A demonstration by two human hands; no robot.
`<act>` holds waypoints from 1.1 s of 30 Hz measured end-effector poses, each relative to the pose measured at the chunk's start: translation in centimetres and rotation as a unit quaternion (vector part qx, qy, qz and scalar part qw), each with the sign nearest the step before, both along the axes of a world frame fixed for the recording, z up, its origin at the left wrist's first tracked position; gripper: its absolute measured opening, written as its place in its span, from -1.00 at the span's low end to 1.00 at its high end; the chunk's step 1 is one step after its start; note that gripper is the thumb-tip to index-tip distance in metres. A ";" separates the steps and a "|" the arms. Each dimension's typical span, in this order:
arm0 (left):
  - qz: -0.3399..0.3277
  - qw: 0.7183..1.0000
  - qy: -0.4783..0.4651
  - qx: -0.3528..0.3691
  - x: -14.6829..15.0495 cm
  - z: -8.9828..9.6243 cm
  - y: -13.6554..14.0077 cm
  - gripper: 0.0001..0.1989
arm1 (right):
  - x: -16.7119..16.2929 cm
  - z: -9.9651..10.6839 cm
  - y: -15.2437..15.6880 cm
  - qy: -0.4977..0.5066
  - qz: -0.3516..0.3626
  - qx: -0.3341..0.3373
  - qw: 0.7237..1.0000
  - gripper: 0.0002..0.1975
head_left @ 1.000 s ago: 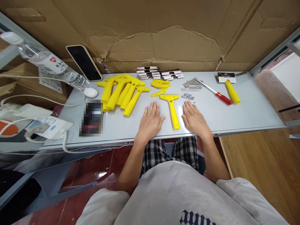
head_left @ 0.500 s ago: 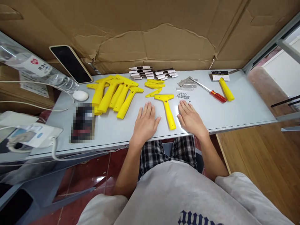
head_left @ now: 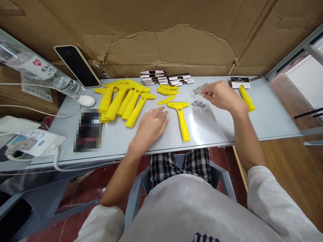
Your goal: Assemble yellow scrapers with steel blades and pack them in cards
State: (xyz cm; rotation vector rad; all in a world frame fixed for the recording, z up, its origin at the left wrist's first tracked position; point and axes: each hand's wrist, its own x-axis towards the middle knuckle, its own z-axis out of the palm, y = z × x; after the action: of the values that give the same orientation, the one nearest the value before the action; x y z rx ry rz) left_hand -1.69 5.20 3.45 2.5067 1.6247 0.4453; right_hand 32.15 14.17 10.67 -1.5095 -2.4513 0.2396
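My right hand (head_left: pixel 223 95) is over the flat metal blades (head_left: pixel 201 88), its curled fingertips at their right end and no blade visibly lifted. It hides the red-handled screwdriver. Just in front of these blades lies a heap of small screws (head_left: pixel 199 104). My left hand (head_left: pixel 152 123) hovers low over or rests on the table, fingers apart and holding nothing. Between the two hands lies a yellow scraper handle (head_left: pixel 182 121), its wide head pointing away from me. Loose yellow plastic pieces (head_left: pixel 168 90) lie behind it.
Several yellow scraper handles (head_left: pixel 121 101) are piled on the left. Folded cards (head_left: pixel 154 78) stand along the cardboard (head_left: pixel 189 43) at the back. A carded yellow handle (head_left: pixel 246 98) lies at right. Phone (head_left: pixel 77 66), bottle (head_left: pixel 42 70) and power strip (head_left: pixel 37 143) occupy the left side.
My right hand has risen from the table beside the handle and moved away and right to the blades, covering the screwdriver. My left hand has shifted slightly left, its fingers now bent.
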 end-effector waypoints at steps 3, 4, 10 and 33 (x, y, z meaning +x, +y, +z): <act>-0.046 0.999 -0.002 0.029 -0.7 2.8 3.3 -0.52 | -0.5 -0.1 4.4 -0.005 -0.017 -0.080 0.997 -0.60; -0.065 0.997 -0.001 0.031 -0.9 3.6 4.5 -0.53 | -1.0 -0.4 5.4 -0.016 -0.015 -0.097 0.995 -0.61; -0.145 0.989 -0.018 -0.001 -1.1 4.0 9.8 -0.53 | -2.8 -3.2 7.1 -0.042 0.048 -0.136 0.989 -0.68; -0.138 0.987 -0.060 -0.064 -2.3 0.4 10.2 -0.43 | -2.9 -1.9 3.3 -0.115 0.066 -0.124 0.983 -0.74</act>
State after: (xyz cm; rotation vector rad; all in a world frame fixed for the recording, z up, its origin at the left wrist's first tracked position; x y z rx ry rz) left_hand -3.95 15.37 3.87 2.5034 1.2009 0.4343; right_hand 29.28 17.51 8.80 -1.5465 -2.7983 0.4337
